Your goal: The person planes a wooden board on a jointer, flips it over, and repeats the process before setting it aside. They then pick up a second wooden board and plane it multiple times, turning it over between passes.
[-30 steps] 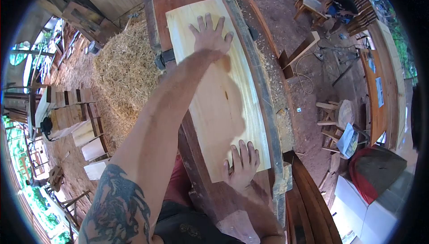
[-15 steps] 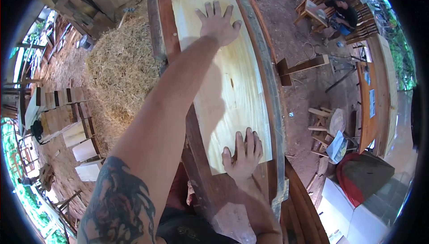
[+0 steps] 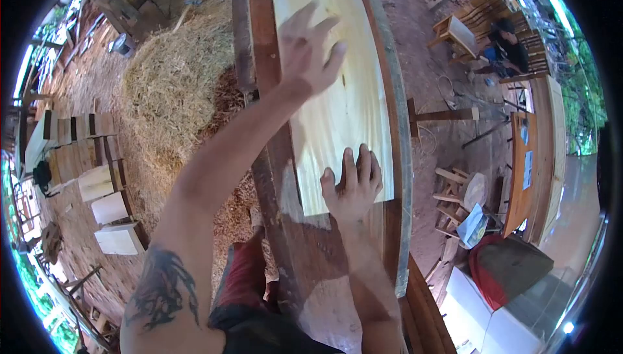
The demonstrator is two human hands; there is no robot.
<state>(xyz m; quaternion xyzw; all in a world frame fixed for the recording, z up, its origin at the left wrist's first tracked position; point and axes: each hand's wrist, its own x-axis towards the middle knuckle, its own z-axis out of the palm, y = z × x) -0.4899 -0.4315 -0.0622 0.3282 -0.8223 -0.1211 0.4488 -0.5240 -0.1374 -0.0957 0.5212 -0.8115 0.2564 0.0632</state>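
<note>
Pale wooden board (image 3: pixel 354 110): from afar I see the left hand (image 3: pixel 304 57) open, blurred, at its eleven o'clock, right hand (image 3: pixel 352 190) splayed at six

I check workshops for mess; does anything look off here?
A big heap of shavings lies loose left of the bench, like uncleared waste. The board has a small dark mark, perhaps a knot, that breaks its pale surface.

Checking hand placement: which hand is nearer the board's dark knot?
Left. The left hand is beside the dark knot, thumb closest; the right hand is farther off, at the near end of the board.
</note>
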